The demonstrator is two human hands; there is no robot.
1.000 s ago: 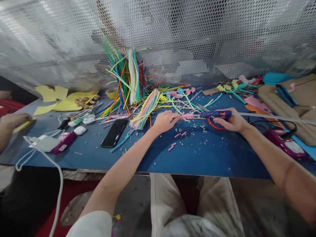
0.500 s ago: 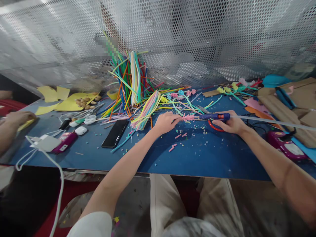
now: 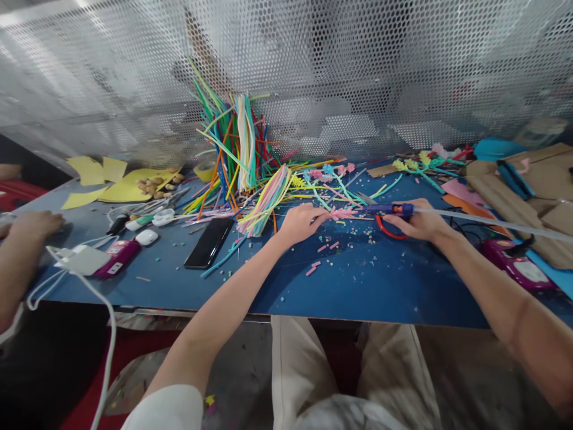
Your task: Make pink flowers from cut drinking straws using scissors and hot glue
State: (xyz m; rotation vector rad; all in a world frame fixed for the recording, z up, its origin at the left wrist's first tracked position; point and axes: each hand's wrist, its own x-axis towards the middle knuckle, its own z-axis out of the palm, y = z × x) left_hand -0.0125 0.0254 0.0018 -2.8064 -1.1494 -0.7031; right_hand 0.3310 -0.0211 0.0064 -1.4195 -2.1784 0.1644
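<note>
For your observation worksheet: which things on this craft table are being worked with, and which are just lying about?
In use:
left hand on the pink paper flower
right hand holding the blue glue gun

Lying about:
black phone
bundle of coloured sticks
yellow paper
white charger

No text, brand, number or sign can be read anywhere. The small white label on the purple device (image 3: 117, 257) at the left is too blurred to make out. The black phone (image 3: 209, 242) has a dark screen.
</note>
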